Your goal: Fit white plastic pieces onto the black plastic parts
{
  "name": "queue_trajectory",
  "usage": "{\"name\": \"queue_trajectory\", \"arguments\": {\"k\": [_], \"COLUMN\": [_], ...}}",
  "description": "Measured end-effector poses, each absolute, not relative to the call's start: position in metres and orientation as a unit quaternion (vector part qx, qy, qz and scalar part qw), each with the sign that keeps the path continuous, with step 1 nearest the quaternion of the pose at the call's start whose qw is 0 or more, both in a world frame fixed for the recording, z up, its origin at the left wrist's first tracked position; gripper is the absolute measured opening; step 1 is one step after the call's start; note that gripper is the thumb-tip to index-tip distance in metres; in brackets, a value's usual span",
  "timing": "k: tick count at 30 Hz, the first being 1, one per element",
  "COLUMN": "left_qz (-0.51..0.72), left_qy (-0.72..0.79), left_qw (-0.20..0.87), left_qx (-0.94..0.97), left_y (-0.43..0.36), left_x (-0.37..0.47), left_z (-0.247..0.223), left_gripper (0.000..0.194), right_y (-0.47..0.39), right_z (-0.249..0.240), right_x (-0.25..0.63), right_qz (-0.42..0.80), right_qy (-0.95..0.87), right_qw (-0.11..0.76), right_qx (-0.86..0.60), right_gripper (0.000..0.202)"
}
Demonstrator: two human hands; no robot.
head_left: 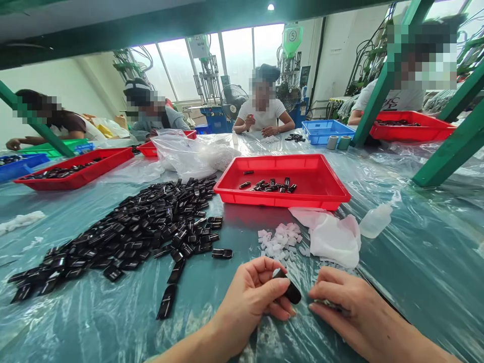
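Between the thumb and fingers of my left hand [260,292] is a small glossy black plastic piece [291,291], held tilted. My right hand [346,302] is close by on the right, its fingers pinched around something small that I cannot make out. A gap separates the right fingertips from the black piece. Just beyond my hands lies a heap of small white translucent chips [280,241], beside a crumpled white cloth [335,239]. To the left spreads a large pile of similar black pieces [128,234], with a single piece [222,253] near its right edge.
A red tray [283,200] with several black pieces stands ahead. Right of the cloth lies a translucent squeeze bottle [376,221]. Green posts [449,146] rise at the right. Clear plastic sheeting covers the table [423,262]. Several people sit around it with more trays.
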State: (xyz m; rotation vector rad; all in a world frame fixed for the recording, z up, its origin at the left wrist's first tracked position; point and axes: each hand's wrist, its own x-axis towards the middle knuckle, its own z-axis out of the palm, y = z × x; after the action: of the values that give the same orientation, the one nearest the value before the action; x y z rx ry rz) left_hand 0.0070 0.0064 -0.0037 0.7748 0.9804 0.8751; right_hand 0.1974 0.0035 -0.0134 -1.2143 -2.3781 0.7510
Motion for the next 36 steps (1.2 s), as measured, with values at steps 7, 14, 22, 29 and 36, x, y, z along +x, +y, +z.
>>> {"name": "queue_trajectory", "arguments": {"k": [7, 14, 22, 29, 36], "left_qz": [0.432, 0.464, 0.459, 0.276, 0.112], "left_qy": [0.526, 0.552, 0.597, 0.639, 0.645], "left_qw": [0.626, 0.537, 0.404, 0.244, 0.135], "left_qx": [0.382, 0.438, 0.519, 0.675, 0.743], "left_y": [0.022, 0.085, 0.145, 0.078, 0.026], "left_x": [0.0, 0.003, -0.001, -0.051, -0.072], "left_z": [0.013, 0.053, 0.058, 0.045, 0.024], "left_gripper": [0.018, 0.004, 0.03, 0.011, 0.02], "right_y": [0.005, 0.004, 0.003, 0.002, 0.004], "right_z": [-0.018, -0.019, -0.018, -0.018, -0.019], "right_x": [0.196, 0.193, 0.194, 0.192, 0.193], "right_qz": [0.233, 0.223, 0.203, 0.212, 0.203], "right_qy": [-0.863, -0.873, -0.884, -0.879, -0.879], "right_qw": [0.181, 0.202, 0.194, 0.203, 0.218], "right_qx": [-0.41, -0.384, -0.374, -0.377, -0.372], "right_gripper": [0.017, 0.02, 0.023, 0.023, 0.022]}}
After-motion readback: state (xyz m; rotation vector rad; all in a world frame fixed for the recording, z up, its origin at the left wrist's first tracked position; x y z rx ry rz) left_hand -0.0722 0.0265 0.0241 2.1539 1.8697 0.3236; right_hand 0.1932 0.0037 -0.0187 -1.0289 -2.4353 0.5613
